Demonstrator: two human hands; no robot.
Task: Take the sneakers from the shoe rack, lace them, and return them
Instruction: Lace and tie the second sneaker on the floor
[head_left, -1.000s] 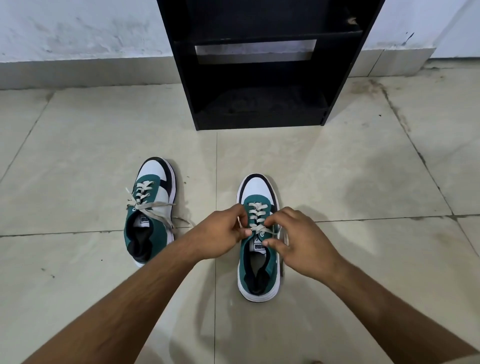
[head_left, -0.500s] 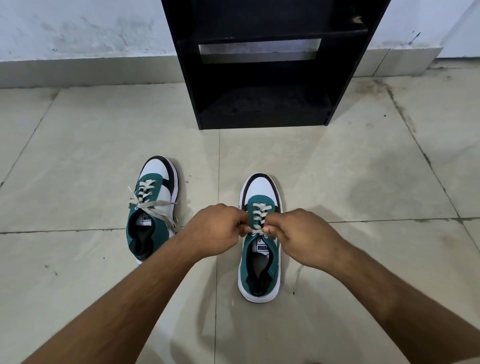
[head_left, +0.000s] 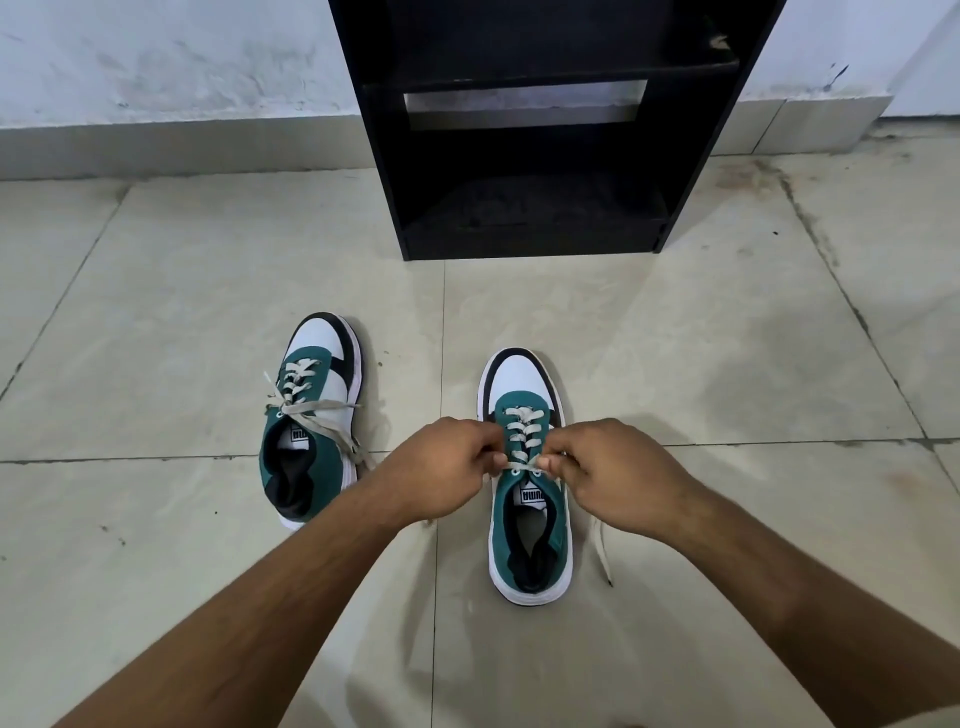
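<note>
Both hands are pinched shut on the lace (head_left: 525, 451) of the right-side sneaker (head_left: 527, 483), the left hand (head_left: 441, 465) just left of its top eyelets and the right hand (head_left: 613, 467) just right of them. A loose lace end trails on the floor (head_left: 701, 338) below the right hand. The other sneaker (head_left: 314, 415) sits left of the left hand, its lace crossed but loose, and the black shoe rack (head_left: 540, 130) stands beyond both hands.

The rack (head_left: 540, 130) gets chopped off by the top edge. Both hands (head_left: 441, 467) cover part of the right sneaker's (head_left: 530, 519) laces, and its tongue logo's too small to read.
</note>
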